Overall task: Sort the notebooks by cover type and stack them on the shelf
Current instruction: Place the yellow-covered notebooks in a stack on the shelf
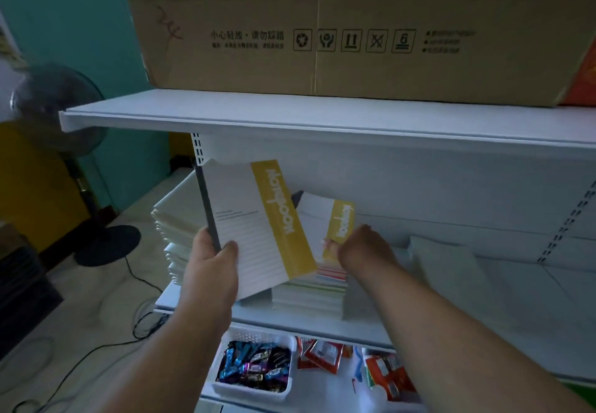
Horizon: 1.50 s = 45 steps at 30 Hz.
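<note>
My left hand (211, 259) grips a white notebook with a yellow band and dark spine (254, 225), held tilted above the middle shelf (322, 324). My right hand (362, 248) pinches a second yellow-banded notebook (338, 222) over a stack of notebooks with coloured edges (309, 293). A tall stack of plain white notebooks (175, 222) stands at the shelf's left end, partly hidden behind the held notebook. Another pale stack (445, 261) lies to the right.
A large cardboard box (322, 25) sits on the upper shelf (290, 112). Below, a white basket of wrapped sweets (254, 367) and red packets (387, 374) fill the lower shelf. A standing fan (64, 116) and cables are on the floor at left.
</note>
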Each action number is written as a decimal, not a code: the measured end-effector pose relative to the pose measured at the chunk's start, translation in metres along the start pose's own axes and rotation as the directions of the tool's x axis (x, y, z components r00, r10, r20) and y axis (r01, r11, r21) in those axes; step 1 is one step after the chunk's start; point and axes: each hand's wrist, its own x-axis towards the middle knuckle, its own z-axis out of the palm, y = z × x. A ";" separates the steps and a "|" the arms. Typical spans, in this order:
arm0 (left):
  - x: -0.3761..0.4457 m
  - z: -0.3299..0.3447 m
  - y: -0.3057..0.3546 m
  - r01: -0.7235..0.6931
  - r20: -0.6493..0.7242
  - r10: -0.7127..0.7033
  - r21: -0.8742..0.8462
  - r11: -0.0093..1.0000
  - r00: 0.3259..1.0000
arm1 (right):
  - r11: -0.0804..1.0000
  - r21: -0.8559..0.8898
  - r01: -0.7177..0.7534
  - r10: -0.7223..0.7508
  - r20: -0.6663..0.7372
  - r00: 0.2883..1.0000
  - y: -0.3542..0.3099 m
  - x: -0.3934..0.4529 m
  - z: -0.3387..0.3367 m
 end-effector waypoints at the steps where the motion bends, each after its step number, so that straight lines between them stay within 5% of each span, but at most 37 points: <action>1: 0.000 -0.003 0.000 -0.005 0.003 0.005 0.035 0.999 1.000 | 0.999 -0.037 -0.001 0.001 0.008 1.000 0.001 -0.002 -0.005; 5: -0.001 -0.018 0.002 -0.045 0.017 0.043 0.150 0.988 0.999 | 0.998 -0.023 -0.062 0.060 -0.071 0.996 0.013 -0.013 -0.024; 7: -0.002 -0.023 0.004 -0.058 0.016 0.056 0.184 0.981 0.998 | 0.957 0.286 -0.049 0.101 -0.171 0.980 0.021 -0.019 -0.025; 9: -0.001 -0.029 0.004 -0.071 0.026 0.067 0.197 0.978 0.997 | 0.706 0.705 -0.069 0.193 -0.097 0.976 0.021 -0.028 -0.020; 11: -0.001 -0.033 0.003 -0.055 0.046 0.048 0.164 0.985 0.998 | 0.477 0.871 -0.121 0.169 0.044 0.985 0.015 -0.043 -0.013; 14: -0.004 -0.031 0.006 0.052 0.109 -0.059 0.069 0.996 0.992 | 0.679 0.734 -0.026 -0.079 0.108 0.991 -0.004 -0.066 0.000; 17: -0.004 -0.026 0.008 0.161 0.169 -0.152 -0.040 0.986 0.974 | 0.882 0.417 0.219 -0.227 -0.031 0.973 -0.013 -0.067 0.004; 20: -0.003 -0.027 0.004 0.149 0.177 -0.139 -0.050 0.988 0.974 | 0.980 0.151 0.127 -0.098 -0.185 0.978 -0.013 -0.045 -0.003; 23: -0.002 -0.026 -0.001 0.124 0.147 -0.119 -0.024 0.992 0.982 | 0.999 -0.038 -0.017 0.015 -0.050 0.999 -0.008 -0.025 -0.002; 25: 0.000 -0.025 -0.003 0.093 0.129 -0.093 0.002 0.996 0.987 | 0.997 -0.073 -0.038 0.037 -0.007 0.999 -0.006 -0.023 -0.005; 28: 0.001 -0.023 -0.002 0.041 0.098 -0.047 0.066 0.997 0.994 | 0.997 -0.040 -0.059 0.051 -0.171 0.984 0.004 -0.022 -0.015; 30: -0.002 -0.021 -0.001 -0.030 0.064 0.022 0.134 0.991 0.998 | 0.987 0.159 -0.032 0.072 -0.253 0.965 0.011 -0.025 -0.021; 31: -0.006 -0.018 0.001 -0.084 0.051 0.076 0.183 0.979 0.996 | 0.941 0.338 -0.007 0.099 -0.255 0.962 0.015 -0.029 -0.022; 33: -0.015 -0.011 0.002 -0.170 0.053 0.163 0.218 0.961 0.985 | 0.672 0.740 -0.002 0.162 -0.145 0.976 0.023 -0.047 -0.024; 35: -0.023 -0.001 -0.001 -0.170 0.082 0.157 0.182 0.968 0.984 | 0.433 0.900 -0.054 0.138 -0.008 0.990 0.031 -0.069 -0.022; 37: -0.033 0.015 -0.001 -0.109 0.124 0.094 0.124 0.986 0.988 | 0.577 0.816 -0.038 0.066 0.000 0.998 0.039 -0.086 -0.019; 40: -0.049 0.046 -0.004 -0.024 0.204 0.010 0.065 0.998 0.979 | 0.906 0.405 0.125 -0.057 -0.176 0.983 0.057 -0.096 -0.022; 45: -0.080 0.107 -0.021 0.014 0.363 -0.059 0.126 0.992 0.930 | 0.949 0.298 0.107 -0.051 -0.192 0.980 0.119 -0.090 -0.064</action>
